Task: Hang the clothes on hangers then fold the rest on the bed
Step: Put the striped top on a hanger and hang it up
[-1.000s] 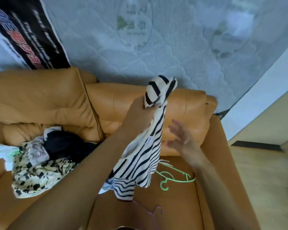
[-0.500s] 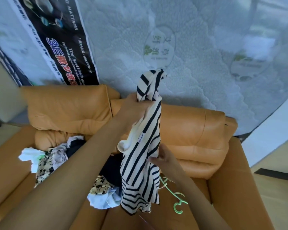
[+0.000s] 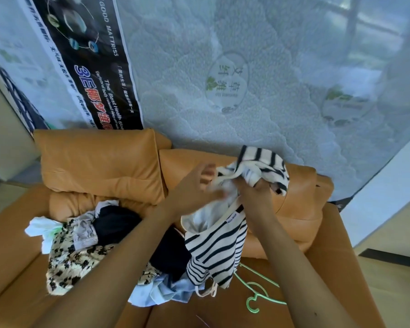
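Observation:
A cream shirt with black stripes (image 3: 219,252) hangs in front of me above the sofa seat. My right hand (image 3: 255,190) grips a bunched upper part of it at chest height. My left hand (image 3: 197,185) is beside it on the left, fingers spread and loosely curled, touching the white inside of the cloth. A green hanger (image 3: 258,294) lies on the seat under the shirt's hem. A thin purple hanger (image 3: 205,321) shows faintly at the bottom edge.
A heap of clothes lies on the orange leather sofa (image 3: 100,166): a leopard-print piece (image 3: 69,263), a black piece (image 3: 118,223), a white piece (image 3: 42,227), a light blue piece (image 3: 161,292). A plastic-wrapped mattress (image 3: 246,91) leans behind the sofa. Wooden floor (image 3: 393,275) lies to the right.
My right hand rose from the shirt's lower part and took hold of its top. My left hand let go of the bunch and now touches the cloth. The shirt shifted right.

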